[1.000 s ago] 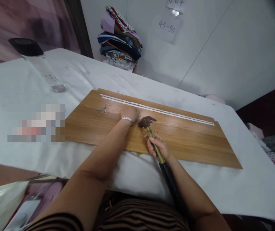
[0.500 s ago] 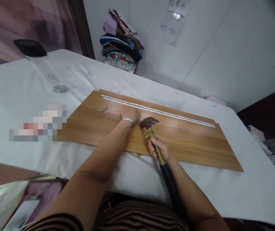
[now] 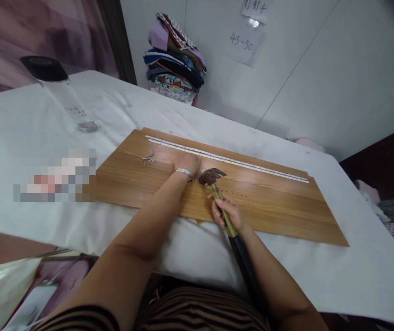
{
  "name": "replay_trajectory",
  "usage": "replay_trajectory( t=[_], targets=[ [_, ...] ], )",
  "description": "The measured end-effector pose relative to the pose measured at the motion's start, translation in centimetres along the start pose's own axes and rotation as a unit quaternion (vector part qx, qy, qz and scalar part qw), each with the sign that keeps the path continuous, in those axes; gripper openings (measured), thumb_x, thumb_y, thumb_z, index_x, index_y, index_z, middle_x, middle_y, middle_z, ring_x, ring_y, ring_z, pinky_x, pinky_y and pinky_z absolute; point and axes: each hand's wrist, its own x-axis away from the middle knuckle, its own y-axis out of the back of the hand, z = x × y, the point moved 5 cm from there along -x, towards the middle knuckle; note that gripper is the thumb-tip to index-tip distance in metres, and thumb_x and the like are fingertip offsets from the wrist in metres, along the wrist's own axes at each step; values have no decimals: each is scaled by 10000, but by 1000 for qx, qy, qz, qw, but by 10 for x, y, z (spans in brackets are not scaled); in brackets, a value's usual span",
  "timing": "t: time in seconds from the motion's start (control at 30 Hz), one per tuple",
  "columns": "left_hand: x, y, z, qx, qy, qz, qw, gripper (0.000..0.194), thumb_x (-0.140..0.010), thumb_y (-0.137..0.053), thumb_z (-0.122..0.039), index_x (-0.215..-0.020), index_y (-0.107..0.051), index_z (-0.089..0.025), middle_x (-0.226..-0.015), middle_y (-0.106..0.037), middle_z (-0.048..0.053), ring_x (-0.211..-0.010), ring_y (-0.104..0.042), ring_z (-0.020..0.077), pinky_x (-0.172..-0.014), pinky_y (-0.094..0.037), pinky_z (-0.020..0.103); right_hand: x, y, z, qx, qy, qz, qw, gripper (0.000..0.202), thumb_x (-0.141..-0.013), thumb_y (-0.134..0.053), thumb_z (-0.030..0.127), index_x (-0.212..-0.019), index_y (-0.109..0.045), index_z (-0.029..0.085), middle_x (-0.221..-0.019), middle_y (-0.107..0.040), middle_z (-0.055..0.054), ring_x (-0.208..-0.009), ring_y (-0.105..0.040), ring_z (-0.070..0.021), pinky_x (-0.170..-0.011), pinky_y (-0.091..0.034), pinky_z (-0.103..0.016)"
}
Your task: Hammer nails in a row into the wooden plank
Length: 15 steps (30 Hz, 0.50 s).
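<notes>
My right hand (image 3: pixel 227 211) is wrapped round the upper handle of a claw hammer (image 3: pixel 231 226), with its rusty head tilted over the board. Close to the left of that head, my left hand (image 3: pixel 186 163) rests low on the wooden board (image 3: pixel 279 202), wearing a silver bracelet. Its fingers are curled down and mostly hidden, so whatever they pinch cannot be made out. Several loose nails (image 3: pixel 147 159) lie on the board to the left of my left hand. Small dark holes or nail heads (image 3: pixel 236 195) run in a row right of the hammer head.
Two white measuring strips (image 3: pixel 227 159) run along the board's far side. A clear bottle with a black lid (image 3: pixel 43 69) lies or stands at the left on the white tablecloth (image 3: pixel 114 105). Folded clothes (image 3: pixel 174 59) are stacked by the wall. A blurred-out patch covers something left of the board.
The hammer head has shifted very slightly left, toward my left hand. My left hand, the nails and the board look unmoved.
</notes>
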Motion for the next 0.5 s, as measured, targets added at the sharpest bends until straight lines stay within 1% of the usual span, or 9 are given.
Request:
replay_trajectory(
  t=[0.27, 0.5],
  targets=[
    [2, 2, -1, -13, 6, 10, 1000, 556, -1060, -377, -426, -1322, -784, -153, -1367, -751, 206, -1279, -705, 318, -1053, -537, 382, -1, 3, -2, -5, 2, -6, 1000, 390, -871, -734, 511, -1079, -621, 201, -566, -539, 116, -302, -342, -59, -301, -263, -204],
    [-2, -2, 1, -4, -2, -1, 1000, 542, -1056, -390, -447, -1296, -799, -185, -1338, -767, 191, -1265, -708, 318, -1049, -540, 389, 1, 4, -1, -10, 13, -10, 1000, 393, -873, -736, 511, -1093, -621, 206, -570, -541, 114, -304, -347, -61, -306, -266, -206]
  ],
)
